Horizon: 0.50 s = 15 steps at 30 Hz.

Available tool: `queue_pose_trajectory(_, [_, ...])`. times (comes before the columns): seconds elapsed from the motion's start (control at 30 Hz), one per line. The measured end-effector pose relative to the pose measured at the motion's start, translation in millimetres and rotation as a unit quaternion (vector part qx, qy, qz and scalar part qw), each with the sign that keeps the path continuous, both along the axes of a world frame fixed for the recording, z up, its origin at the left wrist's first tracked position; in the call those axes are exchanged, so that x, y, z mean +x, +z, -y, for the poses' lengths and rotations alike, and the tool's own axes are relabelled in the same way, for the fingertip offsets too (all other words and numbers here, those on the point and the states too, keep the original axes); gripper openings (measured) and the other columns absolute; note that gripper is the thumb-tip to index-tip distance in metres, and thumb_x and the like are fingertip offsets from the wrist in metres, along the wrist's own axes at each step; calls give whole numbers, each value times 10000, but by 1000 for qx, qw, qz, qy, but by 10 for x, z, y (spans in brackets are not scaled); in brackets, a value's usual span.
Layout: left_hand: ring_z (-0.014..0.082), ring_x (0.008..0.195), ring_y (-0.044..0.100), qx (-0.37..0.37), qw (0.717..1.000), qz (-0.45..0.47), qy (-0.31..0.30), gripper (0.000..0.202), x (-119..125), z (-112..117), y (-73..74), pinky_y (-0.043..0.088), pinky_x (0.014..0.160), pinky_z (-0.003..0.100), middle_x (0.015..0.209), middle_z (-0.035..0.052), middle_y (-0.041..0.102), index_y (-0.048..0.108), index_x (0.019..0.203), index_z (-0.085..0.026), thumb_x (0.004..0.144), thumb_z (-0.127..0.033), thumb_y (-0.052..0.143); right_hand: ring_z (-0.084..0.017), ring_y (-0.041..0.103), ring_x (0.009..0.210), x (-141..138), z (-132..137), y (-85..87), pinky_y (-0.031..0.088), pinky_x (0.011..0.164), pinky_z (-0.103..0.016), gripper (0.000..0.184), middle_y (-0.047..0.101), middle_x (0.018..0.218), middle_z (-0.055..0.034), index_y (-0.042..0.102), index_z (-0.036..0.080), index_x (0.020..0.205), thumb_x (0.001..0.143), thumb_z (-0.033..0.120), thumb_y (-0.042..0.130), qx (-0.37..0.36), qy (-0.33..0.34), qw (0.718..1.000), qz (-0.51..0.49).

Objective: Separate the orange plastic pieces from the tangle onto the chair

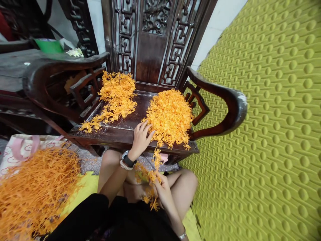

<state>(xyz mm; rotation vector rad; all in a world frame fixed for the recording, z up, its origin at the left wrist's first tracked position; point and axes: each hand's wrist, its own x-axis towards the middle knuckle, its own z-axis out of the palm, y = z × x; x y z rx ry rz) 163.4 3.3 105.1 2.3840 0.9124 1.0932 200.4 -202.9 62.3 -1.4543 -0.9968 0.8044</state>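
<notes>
My left hand (142, 138), with a dark watch and a pale bracelet on the wrist, reaches to the near left edge of a pile of small orange branched pieces (170, 117). Its fingers are spread, with the tips at the pile. My right hand (163, 188) pinches a strand of linked orange pieces (157, 158) above my lap. The strand rises toward the seat edge, and more pieces hang below the hand. Both this pile and a looser orange pile (117, 95) on the left lie on a dark carved wooden chair (135, 125).
A big heap of thin orange strips (42, 187) lies at lower left, against a white bag with pink handles (26, 149). Curved chair arms rise on both sides. A textured yellow-green mat (263, 134) stands along the right. A green container (50, 46) sits on the table at upper left.
</notes>
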Motion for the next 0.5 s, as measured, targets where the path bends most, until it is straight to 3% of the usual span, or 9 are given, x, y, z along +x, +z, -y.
queue_pose_trajectory(0.2, [254, 1096, 543, -19, 999, 33, 38, 310, 193, 22, 101, 442, 947, 482, 1192, 98, 579, 590, 1144, -178, 913, -383, 565, -108, 564, 644, -4, 19, 22, 489, 636, -271, 365, 566, 694, 25, 584, 135, 771, 932, 451, 498, -8, 20, 1000, 2])
queue_pose_trajectory(0.5, [192, 911, 618, -104, 987, 108, 58, 200, 158, -92, 42, 515, 839, 405, 1020, 68, 638, 623, 1012, -140, 934, -310, 549, -102, 563, 636, 112, 85, -32, 494, 638, -269, 348, 568, 688, 26, 581, 138, 761, 934, 430, 505, 2, 6, 1000, -1])
